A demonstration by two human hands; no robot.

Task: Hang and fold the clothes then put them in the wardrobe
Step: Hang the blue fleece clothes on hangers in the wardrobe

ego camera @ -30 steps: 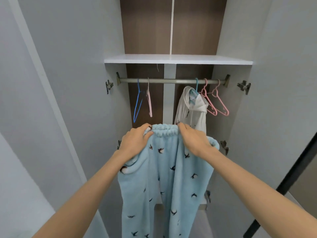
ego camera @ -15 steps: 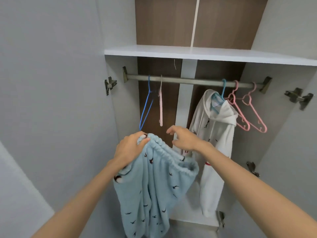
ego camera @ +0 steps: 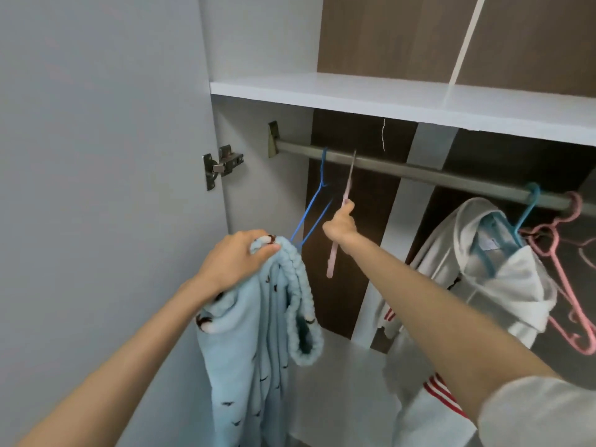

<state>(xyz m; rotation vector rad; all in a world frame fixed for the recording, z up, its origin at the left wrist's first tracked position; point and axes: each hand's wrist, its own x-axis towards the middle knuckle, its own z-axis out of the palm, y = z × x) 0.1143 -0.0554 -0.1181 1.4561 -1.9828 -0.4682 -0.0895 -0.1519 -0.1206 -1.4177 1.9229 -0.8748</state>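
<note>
The light blue fleece trousers [ego camera: 258, 333], printed with small dark birds, hang in the lower middle of the frame, in front of the open wardrobe. The left hand [ego camera: 235, 262] holds them up by the gathered elastic waistband, its grip closed round the bunched fabric, and the legs drop out of the bottom edge of the picture.

Just right of and above the waistband, the right hand [ego camera: 340, 225] reaches into the wardrobe. Its grip is closed round the neck of a pale pink hanger [ego camera: 332, 259], which is seen edge-on with its hook over the metal rail [ego camera: 419, 171]. A blue hanger [ego camera: 307, 214] hangs on the rail just left of the pink one, its lower end behind the waistband.

Further right along the rail, a white hoodie [ego camera: 483, 279] hangs on a teal hanger [ego camera: 524, 217], with empty pink hangers [ego camera: 575, 206] beside it at the right edge. A white shelf [ego camera: 387, 98] runs above the rail. At the left stands the open grey door [ego camera: 96, 156], with a metal hinge [ego camera: 222, 166] on its inner edge.
</note>
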